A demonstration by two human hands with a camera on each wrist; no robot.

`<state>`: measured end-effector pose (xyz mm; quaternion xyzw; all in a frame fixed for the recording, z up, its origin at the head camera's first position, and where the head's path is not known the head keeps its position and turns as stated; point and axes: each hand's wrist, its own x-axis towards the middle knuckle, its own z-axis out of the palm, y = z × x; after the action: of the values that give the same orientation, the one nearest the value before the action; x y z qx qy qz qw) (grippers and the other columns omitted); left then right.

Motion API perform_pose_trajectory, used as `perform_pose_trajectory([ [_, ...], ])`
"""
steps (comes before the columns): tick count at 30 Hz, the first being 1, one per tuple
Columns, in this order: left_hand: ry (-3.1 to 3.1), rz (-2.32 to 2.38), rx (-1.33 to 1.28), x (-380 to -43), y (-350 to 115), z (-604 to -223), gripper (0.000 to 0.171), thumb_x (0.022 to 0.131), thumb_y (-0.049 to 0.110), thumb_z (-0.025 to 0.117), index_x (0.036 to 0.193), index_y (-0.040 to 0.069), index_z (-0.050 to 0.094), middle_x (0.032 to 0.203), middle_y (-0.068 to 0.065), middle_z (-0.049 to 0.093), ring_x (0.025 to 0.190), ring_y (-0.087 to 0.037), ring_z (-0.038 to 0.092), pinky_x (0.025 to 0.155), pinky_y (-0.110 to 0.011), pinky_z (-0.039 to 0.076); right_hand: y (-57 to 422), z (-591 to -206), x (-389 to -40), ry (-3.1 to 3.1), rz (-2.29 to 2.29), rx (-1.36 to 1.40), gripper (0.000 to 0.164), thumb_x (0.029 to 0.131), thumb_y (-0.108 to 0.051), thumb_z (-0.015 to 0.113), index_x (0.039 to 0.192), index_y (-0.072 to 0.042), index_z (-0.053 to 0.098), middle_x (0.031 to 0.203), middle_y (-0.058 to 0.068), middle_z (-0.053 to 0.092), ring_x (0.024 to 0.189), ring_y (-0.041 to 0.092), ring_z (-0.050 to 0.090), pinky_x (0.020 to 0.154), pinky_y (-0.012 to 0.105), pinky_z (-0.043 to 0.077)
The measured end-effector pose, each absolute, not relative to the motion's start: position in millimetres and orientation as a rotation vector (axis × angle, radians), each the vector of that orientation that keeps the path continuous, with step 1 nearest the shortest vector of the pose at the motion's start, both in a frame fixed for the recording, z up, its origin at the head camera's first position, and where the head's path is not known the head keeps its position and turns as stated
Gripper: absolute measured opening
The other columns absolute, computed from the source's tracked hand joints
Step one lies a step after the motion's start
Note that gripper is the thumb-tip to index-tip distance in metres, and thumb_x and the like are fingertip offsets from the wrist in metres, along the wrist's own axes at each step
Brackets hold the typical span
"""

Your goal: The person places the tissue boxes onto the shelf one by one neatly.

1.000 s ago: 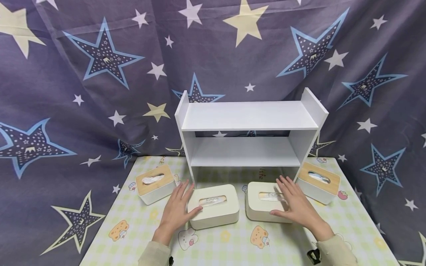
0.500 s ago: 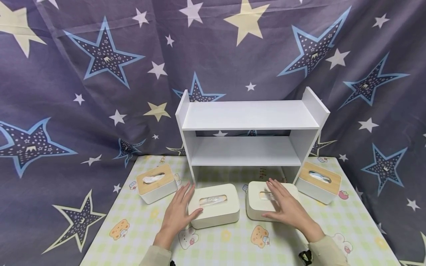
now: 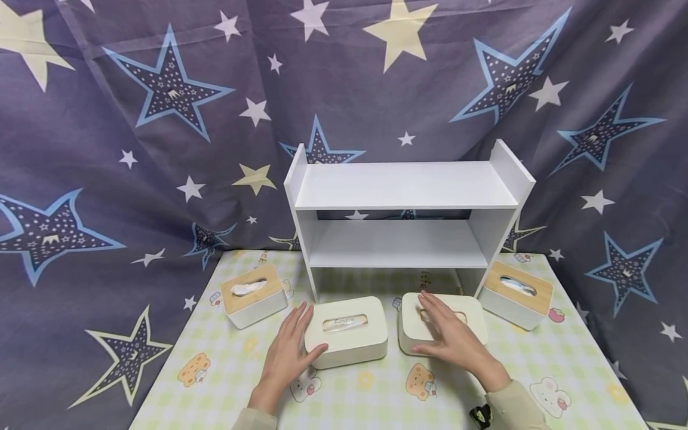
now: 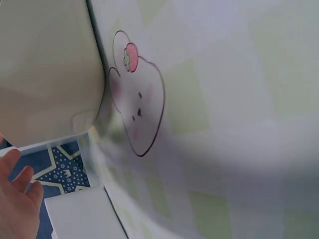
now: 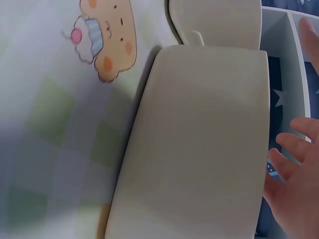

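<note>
Two cream tissue boxes stand side by side at the middle of the table in the head view. My left hand (image 3: 285, 355) is at the left end of the left cream tissue box (image 3: 355, 337), fingers extended and thumb near its front corner. Over the right cream tissue box (image 3: 474, 310) hovers my right hand (image 3: 459, 343), fingers spread, hiding part of its slot. In the right wrist view this box (image 5: 194, 144) lies beside my fingers, with none curled round it. The left wrist view shows the left box (image 4: 50, 74) close by; contact cannot be made out.
A white two-tier shelf (image 3: 398, 245) stands behind the cream boxes. Tissue boxes with wooden lids flank it, one at left (image 3: 252, 307) and one at right (image 3: 540, 292). A checked cloth (image 3: 215, 412) covers the table; a starry curtain (image 3: 344, 77) hangs behind.
My right hand has moved left across the right cream box, uncovering its right end. My left hand has stayed nearly in place. The boxes have not visibly moved.
</note>
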<state>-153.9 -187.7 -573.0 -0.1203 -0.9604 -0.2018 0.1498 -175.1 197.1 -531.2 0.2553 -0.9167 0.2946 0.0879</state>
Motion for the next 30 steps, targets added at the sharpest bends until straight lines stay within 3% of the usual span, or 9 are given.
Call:
perform_pose_trajectory([
  [16,-2.746,-0.657,-0.322,-143,-187,-582,0.093,0.085,0.056,0.071,0.156,0.012,0.031,0.161,-0.009,0.035,0.145,-0.032,0.037,0.114,-0.054,0.044,169,-535,-173,-2.761,0.942,0.784,0.104,0.075,-0.051,0.083,0.156,-0.009,0.033,0.162,0.013,0.034,0.146,0.036,0.038,0.114,0.056,0.042],
  [30,-2.822,-0.810,-0.246,-140,-187,-582,0.106,0.080,0.061,0.073,0.160,0.013,0.021,0.163,-0.010,0.031,0.144,-0.037,0.040,0.112,-0.056,0.045,141,-536,-171,-2.770,0.998,0.825,0.102,0.077,-0.043,0.083,0.156,-0.006,0.030,0.160,0.016,0.036,0.143,0.038,0.040,0.111,0.056,0.045],
])
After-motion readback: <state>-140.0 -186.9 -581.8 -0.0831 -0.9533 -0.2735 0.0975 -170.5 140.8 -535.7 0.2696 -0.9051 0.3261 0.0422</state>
